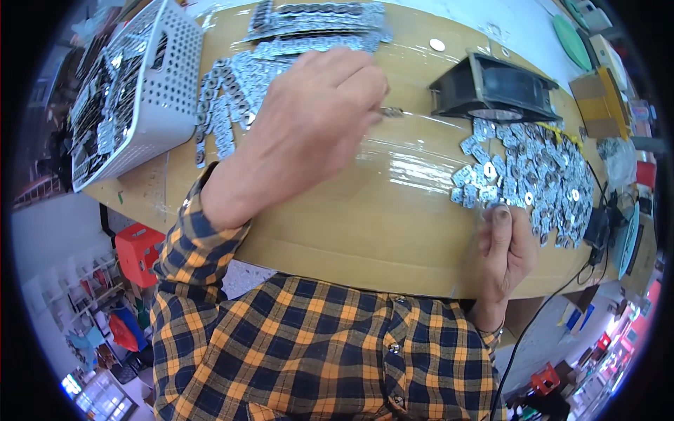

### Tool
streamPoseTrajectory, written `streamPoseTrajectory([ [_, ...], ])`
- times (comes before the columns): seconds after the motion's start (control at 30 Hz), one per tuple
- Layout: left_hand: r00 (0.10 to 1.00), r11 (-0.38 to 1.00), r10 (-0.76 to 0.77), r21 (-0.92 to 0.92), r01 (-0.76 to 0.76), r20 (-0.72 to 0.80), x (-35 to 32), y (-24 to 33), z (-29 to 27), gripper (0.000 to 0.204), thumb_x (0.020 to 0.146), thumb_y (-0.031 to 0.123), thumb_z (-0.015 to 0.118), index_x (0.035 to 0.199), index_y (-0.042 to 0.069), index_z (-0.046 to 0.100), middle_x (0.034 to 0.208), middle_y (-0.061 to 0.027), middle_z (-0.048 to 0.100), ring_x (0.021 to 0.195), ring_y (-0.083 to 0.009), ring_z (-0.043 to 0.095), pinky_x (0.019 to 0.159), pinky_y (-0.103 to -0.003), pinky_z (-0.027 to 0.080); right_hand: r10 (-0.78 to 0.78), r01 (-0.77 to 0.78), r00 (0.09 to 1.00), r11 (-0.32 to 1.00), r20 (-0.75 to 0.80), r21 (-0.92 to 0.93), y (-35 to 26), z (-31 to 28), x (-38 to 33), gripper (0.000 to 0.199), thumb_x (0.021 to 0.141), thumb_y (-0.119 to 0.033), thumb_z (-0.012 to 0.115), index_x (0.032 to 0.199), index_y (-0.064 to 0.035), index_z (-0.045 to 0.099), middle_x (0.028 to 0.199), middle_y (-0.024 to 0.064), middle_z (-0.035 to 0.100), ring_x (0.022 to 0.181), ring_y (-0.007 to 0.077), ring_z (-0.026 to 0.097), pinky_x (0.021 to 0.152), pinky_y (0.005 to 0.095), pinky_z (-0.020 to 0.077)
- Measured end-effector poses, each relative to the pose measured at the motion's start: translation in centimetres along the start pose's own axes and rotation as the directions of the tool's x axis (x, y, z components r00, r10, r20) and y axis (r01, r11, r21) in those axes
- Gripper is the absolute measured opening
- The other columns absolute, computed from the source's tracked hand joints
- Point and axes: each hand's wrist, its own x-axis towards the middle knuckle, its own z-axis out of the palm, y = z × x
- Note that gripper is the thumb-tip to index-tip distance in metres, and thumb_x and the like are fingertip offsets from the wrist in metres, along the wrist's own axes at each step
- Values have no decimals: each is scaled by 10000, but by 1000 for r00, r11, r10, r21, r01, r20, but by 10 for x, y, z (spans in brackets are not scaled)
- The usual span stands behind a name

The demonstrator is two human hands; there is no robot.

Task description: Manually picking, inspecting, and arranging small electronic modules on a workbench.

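A glossy yellow-brown table (pixel 393 242) carries a white perforated basket (pixel 168 81) full of flat pieces at its left side. Beside it lie loose grey strips (pixel 226 105), with stacked strips (pixel 319 21) at the far edge. To the right sit a white disc (pixel 437 45), a black boxy fan (pixel 502 88) and a scattered pile of small grey pieces (pixel 554 175).

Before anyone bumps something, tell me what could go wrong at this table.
The right hand is right beside the loose metal pieces; brushing them could scatter some. The black cable hangs past the edge of the table near that arm and might snag. The left sleeve is near the white basket; a sideways swing could bump it.
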Motion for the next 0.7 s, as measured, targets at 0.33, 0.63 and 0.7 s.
streamPoseTrajectory([
  [0.33, 891, 522, -46, -749, 408, 452, -6, 48, 29, 226, 885, -2, 644, 1110, -9, 629, 827, -32, 641, 711, -67, 615, 613, -195, 473, 4, -169, 909, 918, 418, 359, -6, -6, 11, 273, 1009, -195, 462, 877, 10, 586, 725, 35, 583, 548, 47, 462, 485, 196, 352],
  [0.63, 954, 587, 10, -774, 236, 299, -9, 49, 38, 313, 783, -42, 701, 1089, 20, 679, 956, -87, 704, 857, -150, 681, 749, -249, 522, -13, -164, 872, 934, 489, 316, -6, -8, 13, 312, 994, -215, 493, 794, 1, 594, 662, 15, 574, 529, 50, 494, 469, 192, 360],
  [0.7, 949, 570, -8, -779, 263, 315, -9, 49, 38, 315, 776, -50, 697, 1082, 20, 683, 959, -90, 705, 861, -160, 683, 756, -253, 523, 21, -192, 876, 932, 481, 309, -6, -8, 13, 309, 992, -211, 496, 788, -1, 593, 664, 14, 575, 532, 52, 505, 465, 193, 360],
])
